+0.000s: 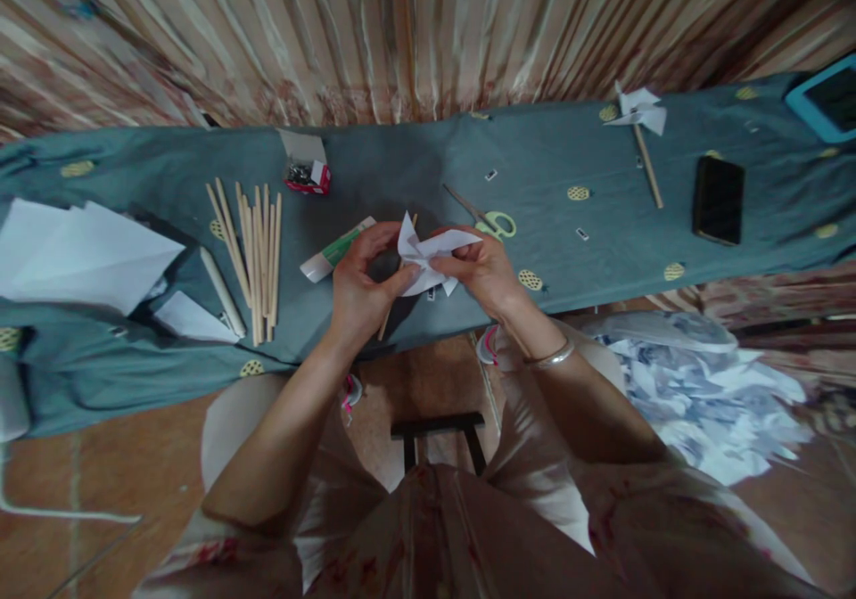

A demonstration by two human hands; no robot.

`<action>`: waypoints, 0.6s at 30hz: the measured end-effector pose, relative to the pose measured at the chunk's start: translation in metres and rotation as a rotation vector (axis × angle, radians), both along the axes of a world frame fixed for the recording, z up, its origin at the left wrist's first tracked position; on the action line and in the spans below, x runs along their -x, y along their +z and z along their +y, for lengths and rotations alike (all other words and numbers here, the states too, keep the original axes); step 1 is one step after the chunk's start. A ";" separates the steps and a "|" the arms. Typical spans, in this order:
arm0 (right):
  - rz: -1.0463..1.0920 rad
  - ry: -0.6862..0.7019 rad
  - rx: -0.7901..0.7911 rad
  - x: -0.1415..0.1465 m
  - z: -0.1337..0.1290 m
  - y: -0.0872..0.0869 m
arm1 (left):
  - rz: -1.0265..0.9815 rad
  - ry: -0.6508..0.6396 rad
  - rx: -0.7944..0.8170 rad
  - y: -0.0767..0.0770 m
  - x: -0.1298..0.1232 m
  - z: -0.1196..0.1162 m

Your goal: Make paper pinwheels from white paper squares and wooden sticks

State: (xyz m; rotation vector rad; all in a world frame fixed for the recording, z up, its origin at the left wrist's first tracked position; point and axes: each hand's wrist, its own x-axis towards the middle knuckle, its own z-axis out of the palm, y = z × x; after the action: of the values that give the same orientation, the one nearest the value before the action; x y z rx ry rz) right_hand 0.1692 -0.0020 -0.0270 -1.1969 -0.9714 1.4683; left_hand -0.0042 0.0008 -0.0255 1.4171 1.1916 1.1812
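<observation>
A folded white paper pinwheel (418,256) is held above the table's front edge between both hands. My left hand (365,283) grips its left side, thumb pressed near the centre. From the right, my right hand (485,269) pinches it, with its thumb also close to the middle. Beneath the hands a wooden stick (386,323) shows in part; the paper hides the rest. Just left of my left hand lies a white and green tube (338,250). Scissors with light green handles (495,223) rest beyond my right hand.
Several wooden sticks (258,260), white paper sheets (86,251) and an open red box (308,171) of small metal pieces are on the left. A pinwheel on a stick (646,149), a black phone (719,200) and a blue-framed device (829,95) lie right. Paper pieces (715,394) fill a bag below.
</observation>
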 end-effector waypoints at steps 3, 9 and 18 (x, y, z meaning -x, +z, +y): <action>-0.007 -0.003 0.001 -0.001 0.001 -0.001 | -0.112 -0.062 0.146 -0.003 -0.002 0.001; 0.025 0.002 0.016 0.000 0.001 -0.001 | -0.271 -0.125 0.403 -0.002 -0.004 -0.002; -0.009 0.024 0.005 -0.001 0.000 -0.005 | -0.269 -0.068 0.398 0.000 -0.007 -0.001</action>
State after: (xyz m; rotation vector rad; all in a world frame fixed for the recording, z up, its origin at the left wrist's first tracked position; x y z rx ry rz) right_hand 0.1703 -0.0015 -0.0316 -1.2007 -0.9916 1.4857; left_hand 0.0027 -0.0003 -0.0259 0.9601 1.1046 0.9847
